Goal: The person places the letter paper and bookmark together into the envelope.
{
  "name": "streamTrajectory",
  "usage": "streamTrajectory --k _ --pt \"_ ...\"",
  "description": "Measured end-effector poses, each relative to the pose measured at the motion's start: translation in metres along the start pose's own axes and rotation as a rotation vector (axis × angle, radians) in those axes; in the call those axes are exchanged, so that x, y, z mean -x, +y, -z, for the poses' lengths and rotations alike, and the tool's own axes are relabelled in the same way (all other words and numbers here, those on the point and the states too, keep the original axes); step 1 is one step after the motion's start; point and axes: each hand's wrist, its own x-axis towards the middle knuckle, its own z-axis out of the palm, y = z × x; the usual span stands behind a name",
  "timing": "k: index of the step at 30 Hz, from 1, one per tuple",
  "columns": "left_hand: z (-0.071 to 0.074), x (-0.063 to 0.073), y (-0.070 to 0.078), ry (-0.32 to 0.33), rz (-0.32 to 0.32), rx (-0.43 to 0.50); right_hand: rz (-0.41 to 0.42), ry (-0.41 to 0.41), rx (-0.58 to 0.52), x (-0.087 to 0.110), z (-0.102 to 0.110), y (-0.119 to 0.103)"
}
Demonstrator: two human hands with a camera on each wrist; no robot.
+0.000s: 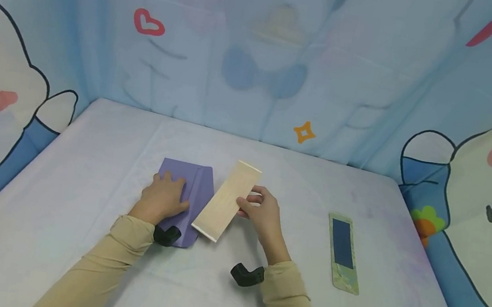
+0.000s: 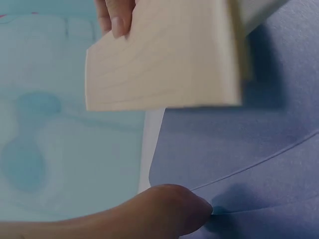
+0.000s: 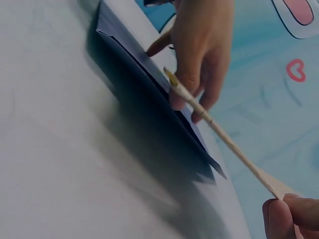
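A purple paper envelope or folder (image 1: 202,189) with a creased flap lies left of centre on the table. My left hand (image 1: 161,198) rests on it with fingers spread; its thumb (image 2: 174,209) lies close to the crease in the left wrist view. My right hand (image 1: 264,218) pinches a long, flat, wood-grain panel (image 1: 227,202) by its right edge, between thumb and fingers. The panel is tilted above the table, its lower left end near the envelope's right side. Edge-on in the right wrist view, the panel (image 3: 232,145) looks thin.
On the right of the white-covered table (image 1: 400,244) lies a narrow green card or pack (image 1: 346,278) with a dark blue middle. A blue cartoon-print curtain (image 1: 180,89) hangs along the back and sides. A black device is at each wrist.
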Motion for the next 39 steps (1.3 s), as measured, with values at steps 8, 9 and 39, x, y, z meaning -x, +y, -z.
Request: streamTrajectory --k 8,9,39 --pt "-0.001 -0.001 0.002 -0.013 0.025 0.003 0.034 -0.007 0.044 0.004 -0.014 0.002" --pt "-0.001 -0.001 0.001 -0.013 0.025 0.003 0.039 -0.007 0.05 0.005 -0.016 0.002" --pt "-0.004 -0.002 0.003 -0.01 0.057 0.014 0.238 -0.053 0.251 0.025 -0.049 0.005"
